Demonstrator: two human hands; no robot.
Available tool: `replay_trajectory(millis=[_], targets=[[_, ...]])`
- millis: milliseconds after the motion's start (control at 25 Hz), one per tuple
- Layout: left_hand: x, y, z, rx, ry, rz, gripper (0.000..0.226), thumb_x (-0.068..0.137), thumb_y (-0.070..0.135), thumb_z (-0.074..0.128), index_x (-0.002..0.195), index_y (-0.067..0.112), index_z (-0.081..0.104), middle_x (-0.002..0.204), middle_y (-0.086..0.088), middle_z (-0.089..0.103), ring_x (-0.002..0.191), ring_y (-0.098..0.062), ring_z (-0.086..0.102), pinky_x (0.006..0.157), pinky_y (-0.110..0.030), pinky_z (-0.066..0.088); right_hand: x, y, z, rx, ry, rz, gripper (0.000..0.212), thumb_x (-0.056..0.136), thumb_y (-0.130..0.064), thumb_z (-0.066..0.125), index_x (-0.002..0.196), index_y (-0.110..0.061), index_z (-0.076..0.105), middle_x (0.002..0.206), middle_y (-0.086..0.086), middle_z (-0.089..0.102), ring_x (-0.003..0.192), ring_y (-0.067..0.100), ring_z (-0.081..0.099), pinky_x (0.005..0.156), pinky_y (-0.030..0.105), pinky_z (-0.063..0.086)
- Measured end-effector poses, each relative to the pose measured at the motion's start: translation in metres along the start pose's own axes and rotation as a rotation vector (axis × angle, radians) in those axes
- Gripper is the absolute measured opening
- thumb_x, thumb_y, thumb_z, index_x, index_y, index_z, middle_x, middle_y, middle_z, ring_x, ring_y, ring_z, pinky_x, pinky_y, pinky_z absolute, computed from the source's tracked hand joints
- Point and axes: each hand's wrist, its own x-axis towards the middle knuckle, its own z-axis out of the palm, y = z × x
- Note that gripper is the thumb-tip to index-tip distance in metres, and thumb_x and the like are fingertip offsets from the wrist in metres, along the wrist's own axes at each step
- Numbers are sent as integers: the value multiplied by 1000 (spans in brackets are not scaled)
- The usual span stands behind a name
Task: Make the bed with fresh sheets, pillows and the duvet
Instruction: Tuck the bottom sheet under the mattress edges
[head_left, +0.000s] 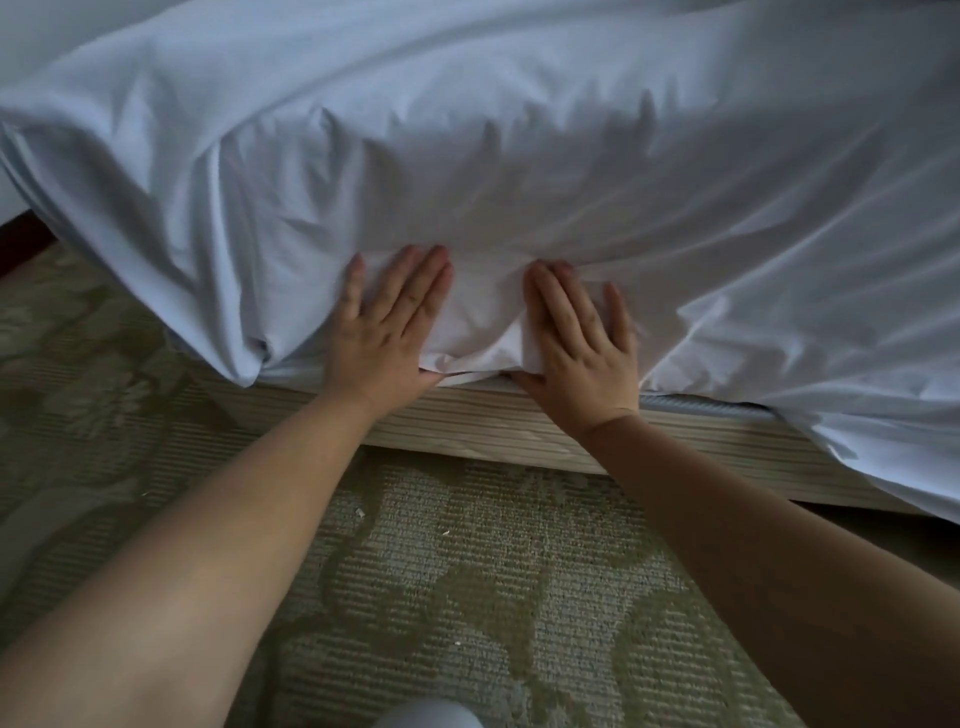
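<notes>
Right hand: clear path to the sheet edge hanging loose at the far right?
Probably yes. The right hand lies flat on the sheet at the bed's side, holding nothing, and the loose edge hangs over the wooden base to its right with nothing between them.

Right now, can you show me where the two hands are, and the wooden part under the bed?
left hand (387, 325), head view, on the back of the hand
right hand (584, 335), head view, on the back of the hand
wooden bed base (498, 423), head view, on its striped front face
</notes>
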Motion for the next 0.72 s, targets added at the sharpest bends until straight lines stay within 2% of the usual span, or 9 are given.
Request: replay_trajectory(millis=[80, 160, 280, 400, 520, 600, 680, 720], targets=[[-2, 6, 5, -60, -9, -134, 109, 75, 67, 45, 150, 14, -14, 158, 3, -20, 145, -15, -17, 114, -52, -7, -1, -7, 8, -15, 3, 61, 83, 76, -30, 74, 143, -9, 30, 149, -2, 24, 146, 7, -1, 118, 39, -4], [-3, 10, 11, -67, 13, -164, 112, 74, 70, 45, 149, 15, -17, 156, 6, -24, 145, -15, -19, 114, -52, -8, -2, -15, 15, -51, 23, 115, 88, 71, -20, 78, 143, -10, 30, 148, -2, 24, 145, 5, -6, 118, 40, -5], [2, 8, 16, -59, 40, -146, 113, 74, 72, 45, 150, 13, -16, 156, 5, -24, 145, -16, -18, 114, -53, -9, -2, -16, 21, -71, 18, 134, 98, 68, -22, 81, 147, -11, 24, 148, -2, 24, 145, 5, -9, 118, 40, -6], [1, 7, 13, -90, 6, -127, 115, 72, 74, 42, 149, 13, -18, 156, 3, -26, 145, -18, -19, 113, -54, -10, -2, -20, 20, -99, -2, 150, 116, 67, -27, 83, 153, -12, 6, 150, -1, 22, 145, 7, -9, 118, 43, -6], [-8, -2, 1, -89, -72, -12, 111, 75, 69, 43, 150, 13, -16, 156, -2, -26, 145, -21, -18, 114, -54, -10, -4, -19, 11, -12, 8, 127, 95, 71, -30, 79, 147, -10, 25, 149, 2, 25, 147, 9, -2, 119, 43, -3], [-16, -19, -7, -62, -116, 110, 93, 87, 63, 36, 152, 13, -8, 157, -3, -21, 146, -20, -11, 115, -53, -5, -5, -17, 3, 51, -8, 83, 86, 72, -33, 75, 143, -11, 34, 150, 4, 28, 147, 12, 5, 118, 43, -2], [-19, -30, -13, -31, -106, 176, 72, 97, 55, 27, 152, 14, 6, 160, -2, -9, 147, -19, -1, 116, -51, 2, -2, -25, -1, 145, -37, 8, 80, 73, -42, 72, 140, -10, 44, 149, 8, 36, 144, 19, 19, 118, 43, 0], [-19, -31, -13, 1, -73, 186, 66, 99, 51, 29, 151, 13, 15, 160, -2, 2, 147, -19, 7, 116, -51, 7, 3, -33, -1, 177, -31, -17, 74, 75, -46, 70, 137, -10, 50, 146, 10, 41, 140, 21, 27, 117, 43, 4]])
